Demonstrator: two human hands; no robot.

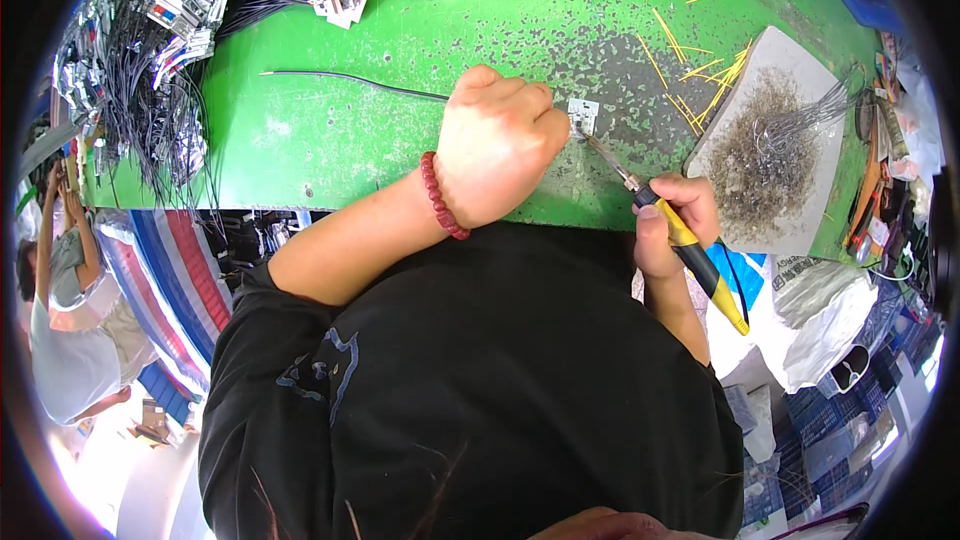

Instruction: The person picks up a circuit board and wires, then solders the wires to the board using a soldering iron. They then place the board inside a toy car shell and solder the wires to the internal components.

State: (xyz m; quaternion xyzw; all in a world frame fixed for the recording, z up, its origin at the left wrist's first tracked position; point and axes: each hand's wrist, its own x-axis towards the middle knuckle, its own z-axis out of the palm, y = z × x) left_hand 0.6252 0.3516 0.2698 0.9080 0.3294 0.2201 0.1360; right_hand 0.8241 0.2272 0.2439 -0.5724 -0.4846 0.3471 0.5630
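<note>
My right hand [676, 225] is closed round a yellow and black soldering iron [690, 245]. Its metal tip points up and left, at the lower edge of a small white circuit board [584, 113]; whether it touches is hard to tell. Close beside the board, my left hand [503, 145] is closed on a thin black cable [375, 86]. The cable's free end stretches left over the green table [330, 140], while its other end is hidden under the fingers.
Thin yellow sticks [665, 35] lie scattered at the upper right. Next to them, a grey board [825, 140] carries brownish debris and fine wires. Bundled black cables with metal connectors [180, 15] fill the far left. More small white boards [340, 0] sit at the back.
</note>
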